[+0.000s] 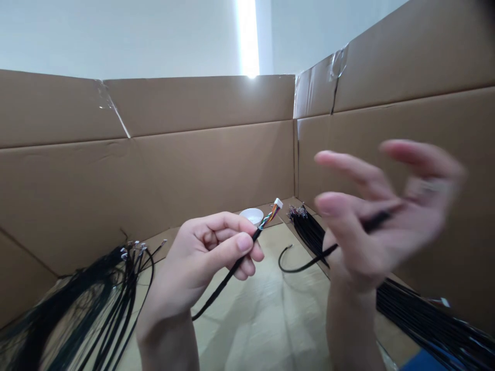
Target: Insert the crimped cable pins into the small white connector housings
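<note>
The left hand [216, 252] reaches up from below, its thumb and index finger pinched around a black cable [223, 283] just below the twisted coloured wires that end in a white connector [278, 203], the cable slanting up to the right above the work surface [266, 309]. The right hand [371, 221], blurred, is raised on an upright forearm with fingers spread and curved and the thumb apart; a second black cable [305, 267] crosses its palm, though how firmly it is held cannot be told.
</note>
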Tool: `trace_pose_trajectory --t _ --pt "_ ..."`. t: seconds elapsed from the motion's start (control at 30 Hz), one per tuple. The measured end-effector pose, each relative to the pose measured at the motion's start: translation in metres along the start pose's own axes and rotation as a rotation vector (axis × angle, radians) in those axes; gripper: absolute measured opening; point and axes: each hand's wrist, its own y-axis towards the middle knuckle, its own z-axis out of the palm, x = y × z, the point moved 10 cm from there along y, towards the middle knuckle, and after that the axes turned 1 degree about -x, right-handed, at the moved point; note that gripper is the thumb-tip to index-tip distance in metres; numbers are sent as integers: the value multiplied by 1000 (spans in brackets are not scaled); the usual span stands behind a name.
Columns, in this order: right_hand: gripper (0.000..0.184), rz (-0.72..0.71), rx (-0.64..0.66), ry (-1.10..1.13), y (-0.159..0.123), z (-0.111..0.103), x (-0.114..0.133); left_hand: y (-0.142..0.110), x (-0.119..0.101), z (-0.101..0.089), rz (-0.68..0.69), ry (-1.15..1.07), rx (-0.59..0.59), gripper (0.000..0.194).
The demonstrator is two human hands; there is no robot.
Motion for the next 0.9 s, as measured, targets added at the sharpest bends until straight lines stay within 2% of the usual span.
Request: trace_pose_trajectory --t 0.07,0.17,0.4,0.53,0.6,0.67,0.77,0.9 --pt "46 42 86 85 11 9 -11 1 2 -2 -17 -31 14 4" --pt "44 183 288 197 16 29 -34 0 6 0 -45 -53 52 5" --pt "41 385 418 364 9 40 -47 -2 10 9 -98 -19 137 4" --pt "39 421 463 427 7 45 -51 -3 5 7 -64 103 109 5" --pt "40 378 411 426 13 39 -53 -5 -1 -5 -24 260 25 3" --pt "39 297 293 415 23 24 -53 -10 -7 -17 -3 425 -41 7" --pt "34 156 69 383 39 -6 -52 -18 -9 -24 -6 531 0 12" --pt "31 22 -180 391 49 -37 -51 -18 -13 -20 47 612 31 16"
